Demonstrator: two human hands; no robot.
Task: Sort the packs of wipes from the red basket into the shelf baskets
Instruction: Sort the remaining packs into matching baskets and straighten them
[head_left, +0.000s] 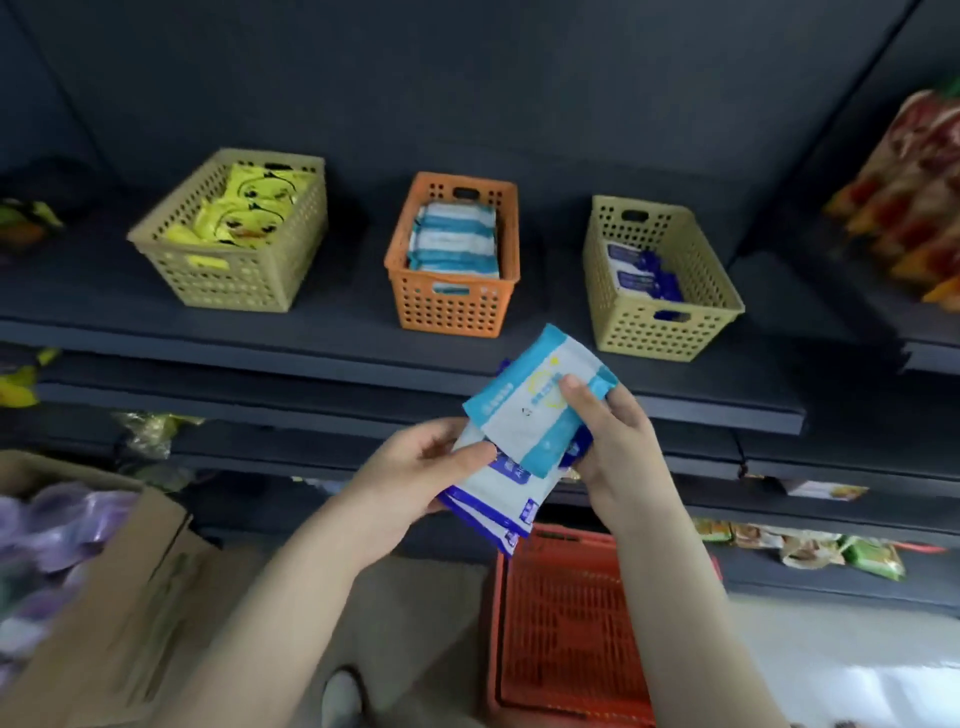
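Across frame, dark shelf (311, 332) carrying three perforated baskets in a row. Low at left, cardboard box (130, 571) standing open; right of it, red basket (566, 623) sitting below hands.

- left tan basket (234, 280) holding yellow packs (244, 213)
- orange basket (452, 306) holding light-blue striped packs (452, 239)
- right tan basket (649, 327) holding dark-blue packs (644, 275)

Right hand (613, 431) pinching one light-blue pack (535, 410), thumb lying on top. Left hand (415, 467) gripping at least two dark-blue-edged packs (498, 499) beneath it.

Print on packs showing too blurred for reading.

Cardboard box (140, 587), snack bags (917, 208)
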